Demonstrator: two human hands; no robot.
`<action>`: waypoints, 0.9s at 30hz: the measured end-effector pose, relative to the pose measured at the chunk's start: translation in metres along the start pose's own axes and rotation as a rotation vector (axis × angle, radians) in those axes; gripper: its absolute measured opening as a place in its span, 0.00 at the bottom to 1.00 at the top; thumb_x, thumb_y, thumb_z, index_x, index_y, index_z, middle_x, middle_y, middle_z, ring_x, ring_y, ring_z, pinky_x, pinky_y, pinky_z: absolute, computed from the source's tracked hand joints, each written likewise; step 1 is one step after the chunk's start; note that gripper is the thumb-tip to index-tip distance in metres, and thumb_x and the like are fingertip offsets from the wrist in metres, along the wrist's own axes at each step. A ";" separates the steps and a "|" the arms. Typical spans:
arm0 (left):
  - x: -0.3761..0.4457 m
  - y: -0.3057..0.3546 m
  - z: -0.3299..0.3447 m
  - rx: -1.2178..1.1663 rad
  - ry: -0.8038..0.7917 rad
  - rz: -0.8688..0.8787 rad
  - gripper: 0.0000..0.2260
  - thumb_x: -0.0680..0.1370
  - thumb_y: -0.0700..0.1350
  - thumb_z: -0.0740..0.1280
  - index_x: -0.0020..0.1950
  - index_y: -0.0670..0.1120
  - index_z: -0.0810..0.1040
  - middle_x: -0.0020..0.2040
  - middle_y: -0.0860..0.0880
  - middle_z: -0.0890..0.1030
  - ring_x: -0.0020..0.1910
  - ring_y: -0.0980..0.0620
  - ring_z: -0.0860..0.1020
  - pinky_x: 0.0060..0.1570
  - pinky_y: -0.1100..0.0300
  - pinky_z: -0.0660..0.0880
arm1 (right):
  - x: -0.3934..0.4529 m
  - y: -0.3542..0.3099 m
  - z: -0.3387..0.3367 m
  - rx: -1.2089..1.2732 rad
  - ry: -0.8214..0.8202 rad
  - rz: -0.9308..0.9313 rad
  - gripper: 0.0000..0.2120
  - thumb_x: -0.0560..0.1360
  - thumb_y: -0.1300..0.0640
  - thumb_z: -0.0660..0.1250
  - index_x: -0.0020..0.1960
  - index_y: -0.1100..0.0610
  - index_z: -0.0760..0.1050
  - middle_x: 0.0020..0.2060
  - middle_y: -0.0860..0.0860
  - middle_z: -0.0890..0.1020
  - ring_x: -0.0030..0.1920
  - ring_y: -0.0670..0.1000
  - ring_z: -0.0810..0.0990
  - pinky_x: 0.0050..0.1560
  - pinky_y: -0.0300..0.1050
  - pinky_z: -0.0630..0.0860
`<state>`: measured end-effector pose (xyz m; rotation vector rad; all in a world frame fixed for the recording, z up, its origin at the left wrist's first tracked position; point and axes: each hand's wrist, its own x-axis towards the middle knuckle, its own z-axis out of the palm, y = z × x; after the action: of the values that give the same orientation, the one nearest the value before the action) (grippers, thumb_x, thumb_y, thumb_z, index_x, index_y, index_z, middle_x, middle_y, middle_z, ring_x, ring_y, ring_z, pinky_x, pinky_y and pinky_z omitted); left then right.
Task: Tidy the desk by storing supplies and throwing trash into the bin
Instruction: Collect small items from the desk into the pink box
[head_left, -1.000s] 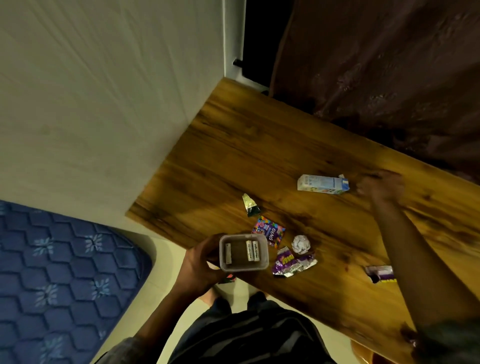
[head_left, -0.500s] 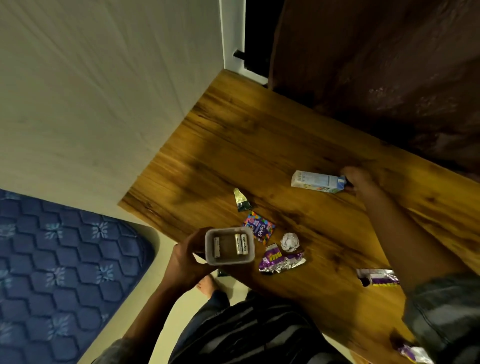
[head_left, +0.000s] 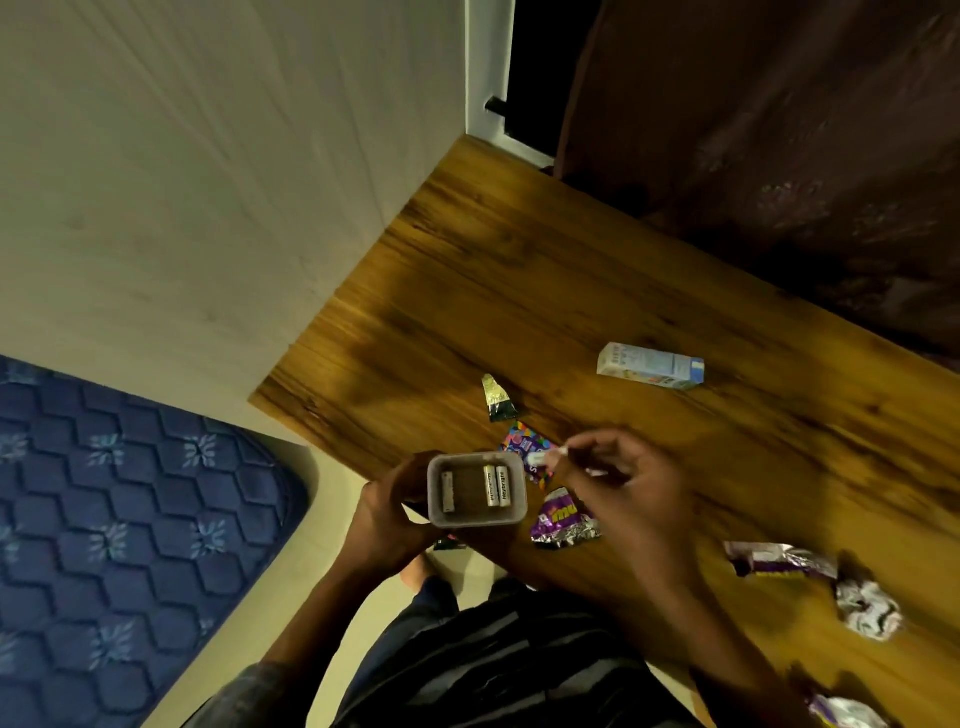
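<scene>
My left hand (head_left: 389, 514) grips a small clear plastic container (head_left: 475, 488) at the desk's near edge; three white batteries lie inside it. My right hand (head_left: 618, 483) pinches a small white cylinder, seemingly a battery (head_left: 540, 458), just right of the container's rim. Under that hand lie a colourful Gems wrapper (head_left: 519, 441) and a purple foil wrapper (head_left: 563, 522). A white-and-blue carton (head_left: 649, 365) lies farther back on the wooden desk (head_left: 571, 291).
A torn gold-green wrapper (head_left: 497, 397) lies behind the container. More purple wrappers (head_left: 779, 561) and crumpled foil (head_left: 865, 610) lie to the right. A white wall stands left, a dark curtain (head_left: 779, 130) behind the desk, a blue mattress (head_left: 104, 519) on the floor at left.
My right hand left the carton's end and came back to the container, now pinching a small white cylinder beside its rim. The left hand kept hold of the container.
</scene>
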<state>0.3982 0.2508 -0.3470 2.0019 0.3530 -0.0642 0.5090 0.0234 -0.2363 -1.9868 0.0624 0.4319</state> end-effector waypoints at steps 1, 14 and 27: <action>0.000 -0.001 -0.001 -0.011 -0.007 0.011 0.30 0.68 0.43 0.83 0.68 0.48 0.77 0.54 0.58 0.84 0.49 0.63 0.83 0.43 0.72 0.78 | -0.009 0.004 0.011 -0.025 -0.033 0.016 0.09 0.69 0.58 0.79 0.47 0.52 0.81 0.42 0.43 0.86 0.44 0.37 0.84 0.38 0.31 0.79; 0.001 -0.009 -0.004 -0.052 -0.014 0.125 0.31 0.68 0.50 0.81 0.69 0.49 0.77 0.54 0.57 0.84 0.47 0.59 0.85 0.42 0.57 0.83 | -0.010 0.014 0.115 -0.720 -0.060 -0.282 0.04 0.72 0.53 0.76 0.43 0.52 0.83 0.39 0.48 0.86 0.39 0.47 0.84 0.39 0.37 0.79; 0.002 -0.009 -0.010 -0.126 -0.053 0.198 0.28 0.71 0.51 0.81 0.68 0.47 0.77 0.54 0.57 0.85 0.46 0.59 0.85 0.41 0.60 0.83 | -0.025 0.011 0.102 -0.617 0.050 -0.134 0.06 0.73 0.54 0.76 0.50 0.50 0.84 0.46 0.45 0.87 0.44 0.44 0.85 0.43 0.28 0.73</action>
<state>0.3965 0.2641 -0.3505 1.8967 0.1209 0.0296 0.4552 0.1054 -0.2767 -2.5881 -0.1949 0.3373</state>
